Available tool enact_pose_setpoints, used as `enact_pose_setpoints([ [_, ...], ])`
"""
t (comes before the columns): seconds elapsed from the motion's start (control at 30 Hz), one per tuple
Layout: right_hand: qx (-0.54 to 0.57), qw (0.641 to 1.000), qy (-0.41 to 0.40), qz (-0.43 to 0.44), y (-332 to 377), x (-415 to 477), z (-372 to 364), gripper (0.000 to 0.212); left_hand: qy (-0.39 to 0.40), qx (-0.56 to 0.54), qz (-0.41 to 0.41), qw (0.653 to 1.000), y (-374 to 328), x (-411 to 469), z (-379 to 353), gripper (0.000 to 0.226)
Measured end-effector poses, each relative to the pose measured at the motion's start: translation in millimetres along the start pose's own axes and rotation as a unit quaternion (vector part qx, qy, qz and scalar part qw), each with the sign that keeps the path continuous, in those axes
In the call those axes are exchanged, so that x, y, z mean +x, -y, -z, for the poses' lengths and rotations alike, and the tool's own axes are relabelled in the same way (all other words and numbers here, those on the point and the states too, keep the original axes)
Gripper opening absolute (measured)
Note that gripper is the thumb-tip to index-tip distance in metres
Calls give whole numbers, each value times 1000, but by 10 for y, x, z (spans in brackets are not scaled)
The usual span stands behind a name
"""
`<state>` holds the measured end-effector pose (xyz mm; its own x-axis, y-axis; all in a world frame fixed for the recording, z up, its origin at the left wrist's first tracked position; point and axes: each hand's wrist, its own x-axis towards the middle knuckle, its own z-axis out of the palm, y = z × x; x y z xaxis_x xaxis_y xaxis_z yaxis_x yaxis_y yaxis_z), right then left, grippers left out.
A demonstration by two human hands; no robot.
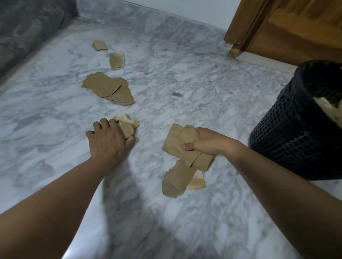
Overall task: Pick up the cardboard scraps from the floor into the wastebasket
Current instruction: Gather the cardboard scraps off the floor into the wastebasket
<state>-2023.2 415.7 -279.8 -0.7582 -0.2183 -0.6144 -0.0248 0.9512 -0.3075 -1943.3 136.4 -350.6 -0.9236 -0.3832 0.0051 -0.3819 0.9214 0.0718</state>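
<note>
Brown cardboard scraps lie on the grey marble floor. My right hand [202, 145] grips a bunch of scraps [177, 145] held above the floor, left of the black mesh wastebasket [294, 137]. My left hand [107, 140] rests down on a small scrap [127, 126] on the floor, fingers curled over it. Farther off lie a large scrap pile [107, 88], a mid scrap [116, 60] and a small far scrap [100, 45]. The wastebasket holds pale paper inside [333, 109].
A wooden door and frame [286, 26] stand at the back right behind the wastebasket. A marble skirting [150, 18] runs along the far wall, and a dark marble wall [24, 31] closes the left side. A small dark speck [176, 94] lies mid-floor.
</note>
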Motion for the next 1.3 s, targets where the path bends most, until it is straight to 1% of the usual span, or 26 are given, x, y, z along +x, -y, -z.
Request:
enact_pose_setpoints([
  [0.07,-93,995,14,18,49,-137,-120,72,2,-4,-14,1000,-38,-9,-17,74],
  [0.1,-116,993,14,35,69,-193,-194,70,6,-10,-19,1000,-45,-9,-34,73],
  [0.13,-123,991,12,53,83,-255,-281,75,10,-12,-22,1000,-46,-10,-42,72],
  [0.2,-136,988,11,78,96,-379,-488,103,15,-5,-29,999,-32,-16,-47,73],
  [0.27,-186,979,4,85,104,-489,-702,128,18,11,-33,999,-16,-30,-39,78],
  [0.3,-198,977,-5,76,108,-528,-776,135,23,14,-29,999,-18,-33,-30,79],
  [0.33,-190,980,-12,55,114,-551,-814,137,29,11,-23,999,-28,-32,-17,79],
  [0.4,-142,990,-13,3,139,-537,-826,128,45,-16,-1,999,-64,-7,17,74],
  [0.47,-81,996,-15,-39,147,-478,-806,122,68,-60,32,995,-100,42,70,76],
  [0.53,-33,998,-10,-51,141,-445,-788,120,88,-91,61,990,-112,86,107,79],
  [0.63,-3,999,-2,-33,90,-422,-730,105,105,-96,61,988,-125,79,106,75],
  [0.7,40,999,1,-20,43,-435,-645,97,100,-79,21,992,-140,17,85,74],
  [0.77,72,997,-15,3,19,-489,-459,90,78,-49,-32,995,-164,-22,100,74],
  [0.83,52,997,-38,30,25,-582,-146,74,51,-28,-73,996,-219,2,220,74],
  [0.87,27,998,-49,41,41,-652,55,64,35,-33,-86,995,-266,50,321,72],
  [0.9,4,997,-62,51,59,-724,281,58,22,-42,-95,994,-328,121,448,68],
  [1.03,-49,987,-135,78,125,-1155,1194,69,-43,-43,-170,984,-738,512,1113,45],
  [1.1,-38,977,-195,83,104,-1417,1580,69,-65,-59,-192,977,-1036,661,1477,46],
  [1.17,-2,964,-253,84,-15,-1654,1902,64,-103,-110,-216,965,-1414,733,1830,45],
  [1.2,15,956,-281,79,-110,-1755,2036,61,-119,-137,-233,956,-1632,730,2003,51],
  [1.23,32,949,-306,69,-234,-1832,2146,58,-128,-163,-243,948,-1863,718,2169,57],
  [1.3,69,934,-349,30,-555,-1939,2314,51,-126,-211,-254,935,-2364,704,2434,62],
])
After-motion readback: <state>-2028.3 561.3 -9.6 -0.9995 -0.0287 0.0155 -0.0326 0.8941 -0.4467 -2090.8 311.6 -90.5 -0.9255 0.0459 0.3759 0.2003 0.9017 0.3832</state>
